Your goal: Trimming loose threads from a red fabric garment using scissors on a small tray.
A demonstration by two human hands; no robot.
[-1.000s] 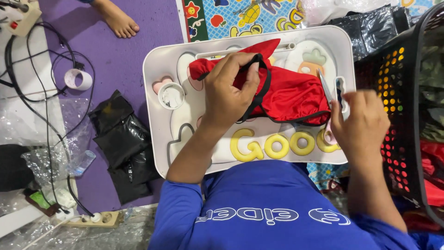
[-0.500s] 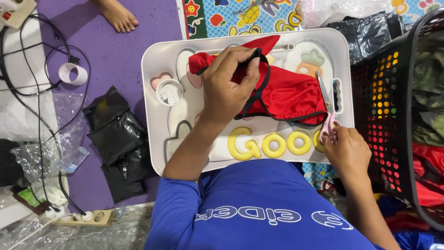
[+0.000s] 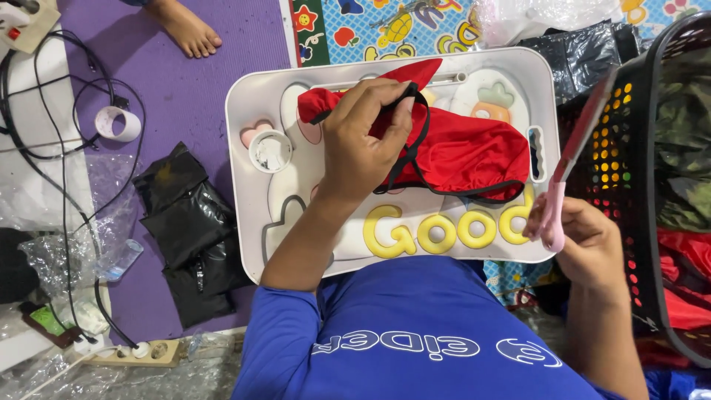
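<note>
Tray (image 3: 255,104), white, lies under both hands, with yellow letters (image 3: 444,230) along its near edge. Black basket (image 3: 652,185) stands just right of the right hand. Red garment (image 3: 466,152) with black trim lies on the tray; left hand (image 3: 363,141) closed on its black strap. Right hand (image 3: 585,241) grips pink-handled scissors (image 3: 566,170), blades up, just right of the garment.

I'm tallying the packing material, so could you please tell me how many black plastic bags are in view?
2: one crumpled black bag on the purple mat left of the white tray, one black bag beyond the tray's far right corner beside the black basket. Others may be hidden.
</note>
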